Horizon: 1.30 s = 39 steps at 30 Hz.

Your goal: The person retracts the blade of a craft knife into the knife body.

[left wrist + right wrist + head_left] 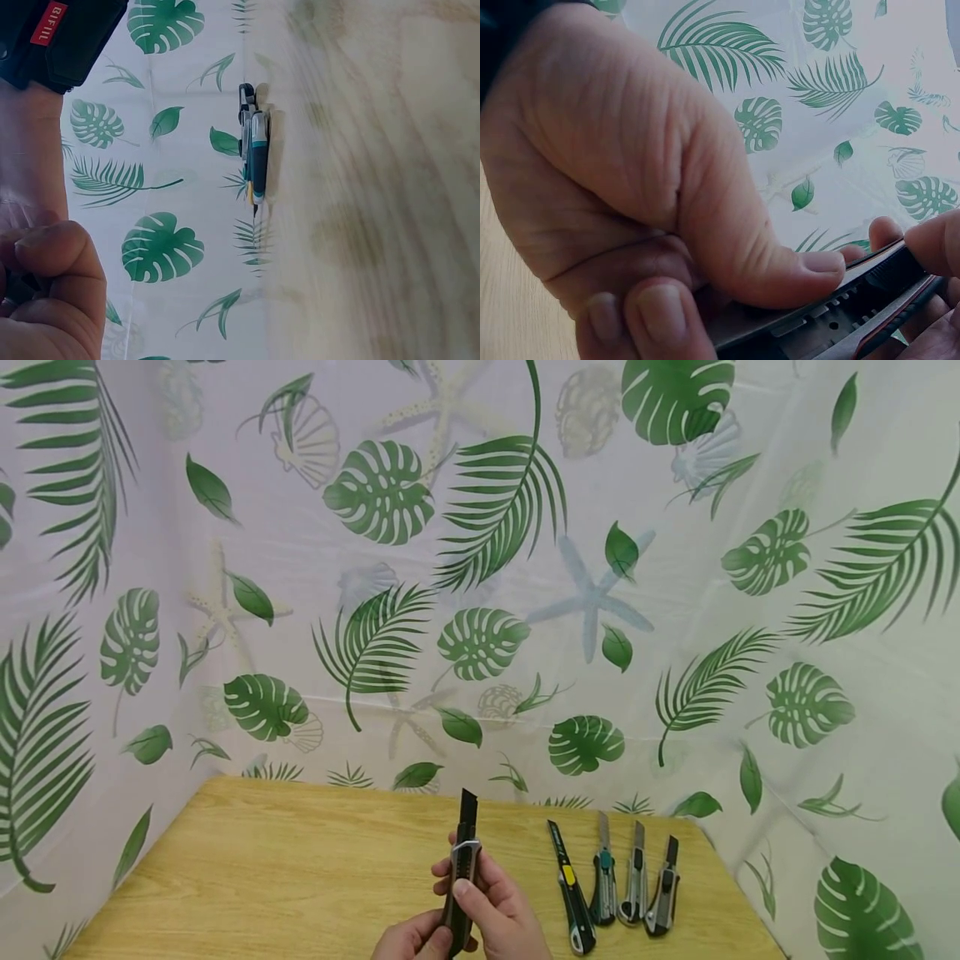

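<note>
A utility knife (pixel 463 860) with a dark handle and grey metal edging stands nearly upright at the front middle of the table, its black blade pointing away. My right hand (pixel 501 906) grips the handle from the right, thumb on its face and fingers behind. The left hand (pixel 414 937) pinches the lower end. Close up in the right wrist view, the right thumb (pixel 780 274) lies along the slotted handle (pixel 832 322), with left fingertips (pixel 934 244) at its far end. Curled left fingers (pixel 60 255) hide most of the knife in the left wrist view.
Several other utility knives lie side by side on the wooden table (pixel 300 860) to the right: one with a yellow slider (pixel 572 893), a teal one (pixel 603 881), and grey-and-black ones (pixel 663 893). A leaf-printed sheet (pixel 495 568) hangs behind the table and at both sides.
</note>
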Each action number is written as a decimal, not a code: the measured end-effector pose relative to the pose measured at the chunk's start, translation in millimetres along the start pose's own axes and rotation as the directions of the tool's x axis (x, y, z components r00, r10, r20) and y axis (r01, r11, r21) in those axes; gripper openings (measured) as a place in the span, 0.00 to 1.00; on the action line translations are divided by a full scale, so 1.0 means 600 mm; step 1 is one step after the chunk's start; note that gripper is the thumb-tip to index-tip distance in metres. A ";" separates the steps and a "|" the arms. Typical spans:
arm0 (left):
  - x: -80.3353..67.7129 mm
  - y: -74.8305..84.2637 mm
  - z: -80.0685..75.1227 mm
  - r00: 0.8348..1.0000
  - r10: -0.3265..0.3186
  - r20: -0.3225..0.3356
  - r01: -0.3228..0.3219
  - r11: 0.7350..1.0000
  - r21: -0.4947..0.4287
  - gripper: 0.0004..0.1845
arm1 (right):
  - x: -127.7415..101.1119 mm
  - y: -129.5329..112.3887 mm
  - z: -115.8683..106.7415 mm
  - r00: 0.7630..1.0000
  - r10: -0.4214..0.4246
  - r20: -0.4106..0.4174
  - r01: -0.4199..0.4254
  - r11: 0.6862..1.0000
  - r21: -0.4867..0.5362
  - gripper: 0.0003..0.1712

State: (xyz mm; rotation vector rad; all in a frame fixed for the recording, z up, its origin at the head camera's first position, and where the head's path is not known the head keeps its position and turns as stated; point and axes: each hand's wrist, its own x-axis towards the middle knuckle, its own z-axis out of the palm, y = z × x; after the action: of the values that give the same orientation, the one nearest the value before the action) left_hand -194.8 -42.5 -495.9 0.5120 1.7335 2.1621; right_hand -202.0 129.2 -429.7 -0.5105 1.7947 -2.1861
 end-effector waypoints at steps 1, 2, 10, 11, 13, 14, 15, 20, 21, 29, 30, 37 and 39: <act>0.001 0.002 0.001 1.000 -0.001 0.002 0.001 1.000 -0.003 0.27 | 0.001 0.000 -0.002 1.000 -0.002 -0.001 0.002 1.000 0.000 0.33; 0.004 0.004 0.002 1.000 -0.007 -0.005 0.007 1.000 -0.006 0.27 | 0.003 0.001 -0.004 1.000 -0.008 0.001 0.008 1.000 -0.002 0.34; 0.030 0.028 0.010 0.998 -0.006 -0.059 0.001 0.996 -0.085 0.22 | 0.024 0.013 -0.027 0.998 -0.010 0.054 0.007 0.998 0.055 0.37; 0.034 0.030 0.009 0.998 -0.001 -0.057 -0.004 0.997 -0.082 0.23 | 0.025 0.015 -0.029 0.998 -0.017 0.058 0.013 0.998 0.066 0.37; 0.039 0.036 0.007 0.999 0.006 -0.053 -0.010 0.997 -0.075 0.24 | 0.028 0.019 -0.032 0.998 -0.026 0.065 0.022 0.997 0.076 0.38; 0.041 0.038 0.006 0.999 0.009 -0.051 -0.012 0.997 -0.073 0.24 | 0.029 0.021 -0.033 0.997 -0.030 0.068 0.025 0.996 0.080 0.39; 0.043 0.041 0.005 0.999 0.009 -0.052 -0.013 0.997 -0.070 0.25 | 0.029 0.023 -0.034 0.997 -0.033 0.073 0.027 0.996 0.084 0.40; 0.047 0.041 0.001 0.999 0.010 -0.053 -0.012 0.999 -0.038 0.23 | 0.033 0.032 -0.040 0.997 -0.031 0.071 0.024 0.995 0.097 0.40; 0.048 0.038 0.000 0.999 0.005 -0.053 -0.007 1.000 -0.028 0.22 | 0.034 0.033 -0.041 0.997 -0.028 0.070 0.021 0.995 0.098 0.39; 0.051 0.022 -0.029 0.997 -0.020 -0.073 0.026 0.997 0.073 0.20 | 0.038 0.044 -0.049 0.997 0.063 0.045 -0.066 0.996 0.062 0.38; 0.051 0.021 -0.037 0.996 -0.026 -0.088 0.033 0.996 0.078 0.20 | 0.038 0.045 -0.053 0.996 0.078 0.045 -0.080 0.995 0.050 0.37; 0.050 0.010 -0.133 0.945 -0.065 -0.320 0.133 0.972 0.194 0.21 | 0.031 0.060 -0.121 0.977 0.162 -0.139 -0.195 0.942 -0.272 0.34; 0.044 0.007 -0.171 0.908 -0.070 -0.413 0.197 0.942 0.273 0.21 | 0.025 0.066 -0.152 0.965 0.157 -0.211 -0.234 0.881 -0.411 0.36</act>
State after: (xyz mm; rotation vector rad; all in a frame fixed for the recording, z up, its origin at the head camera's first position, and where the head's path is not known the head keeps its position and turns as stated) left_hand -266.2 -119.5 -510.2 0.0065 2.2716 2.0033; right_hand -255.5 196.1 -482.6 -0.2114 2.3310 -1.7384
